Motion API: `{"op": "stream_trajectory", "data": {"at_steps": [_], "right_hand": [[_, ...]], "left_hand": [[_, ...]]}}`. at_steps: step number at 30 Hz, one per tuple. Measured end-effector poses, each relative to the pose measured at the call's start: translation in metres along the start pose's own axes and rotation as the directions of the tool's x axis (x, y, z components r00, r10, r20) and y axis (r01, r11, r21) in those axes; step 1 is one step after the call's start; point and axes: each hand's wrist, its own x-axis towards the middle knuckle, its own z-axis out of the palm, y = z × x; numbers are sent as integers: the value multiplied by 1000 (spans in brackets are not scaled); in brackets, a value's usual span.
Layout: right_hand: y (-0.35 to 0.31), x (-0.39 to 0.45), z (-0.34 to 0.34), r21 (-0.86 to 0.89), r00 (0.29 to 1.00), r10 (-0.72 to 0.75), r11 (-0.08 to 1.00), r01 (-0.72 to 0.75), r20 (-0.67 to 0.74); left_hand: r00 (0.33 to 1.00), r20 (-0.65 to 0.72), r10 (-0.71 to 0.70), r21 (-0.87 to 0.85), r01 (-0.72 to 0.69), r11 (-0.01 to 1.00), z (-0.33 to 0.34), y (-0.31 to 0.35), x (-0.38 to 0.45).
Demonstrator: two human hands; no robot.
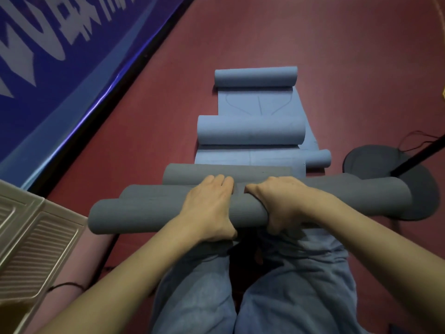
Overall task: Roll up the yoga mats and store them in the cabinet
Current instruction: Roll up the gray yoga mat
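A rolled grey yoga mat (144, 213) lies crosswise nearest, with more grey rolls (216, 174) stacked just behind it, touching. Farther off, light blue mats (250, 131) lie partly rolled on the red floor, one roll in the middle and another roll (255, 77) at the far end.

We are reaching both bare arms forward and down. Our left hand (212, 208) is lying palm down with its fingers curling over the top of the grey roll (154, 213). Our right hand (281, 203) is sitting just beside it, with fingers wrapping round the same roll.
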Motion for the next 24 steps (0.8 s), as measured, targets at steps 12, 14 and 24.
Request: {"op": "stream_trajectory", "data": {"at_steps": [12,14,24], "right_hand": [[17,9,-4,116,999,-7,993,3,33],[19,3,6,82,996,0,997,8,-94],[46,-13,29,-23,948,40,998,-50,-317]], "left_hand": [[997,-75,21,206,-5,979,8,8,1],[998,-50,29,221,-17,975,1,9,5],[983,182,34,127,-58,990,-14,-11,39]]}}
